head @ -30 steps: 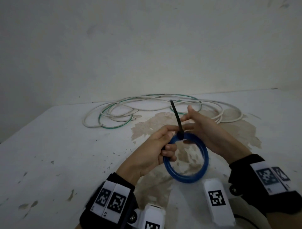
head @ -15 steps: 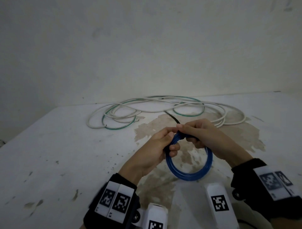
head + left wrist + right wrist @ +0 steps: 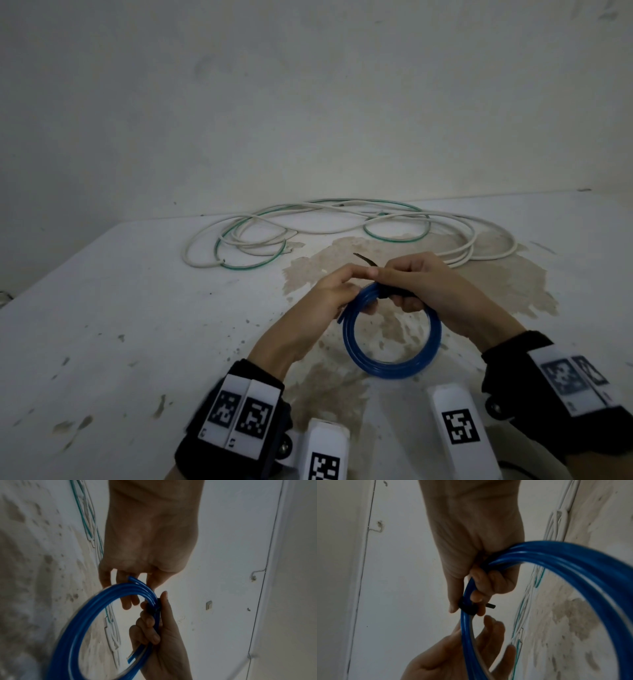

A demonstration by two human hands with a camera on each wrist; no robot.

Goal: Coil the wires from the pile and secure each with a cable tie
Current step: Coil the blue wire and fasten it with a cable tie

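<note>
A blue wire coil hangs upright between my hands above the table. A black cable tie wraps its top, and the tie's tail pokes out to the far left. My right hand grips the coil's top with fingers curled round the wire and the tie's strap; its thumb and forefinger pinch the tie head. My left hand holds the coil loosely just left of the tie, thumb on one side and fingers behind. A cut wire end shows between those fingers.
A loose pile of white and green wires sprawls across the far side of the white, stained table, close to the wall. The table's left edge runs diagonally at the far left.
The tie's tail stood upright a second ago; it now lies low, pointing far-left. My right hand has closed over the coil's top, and the left hand's grip has loosened.
</note>
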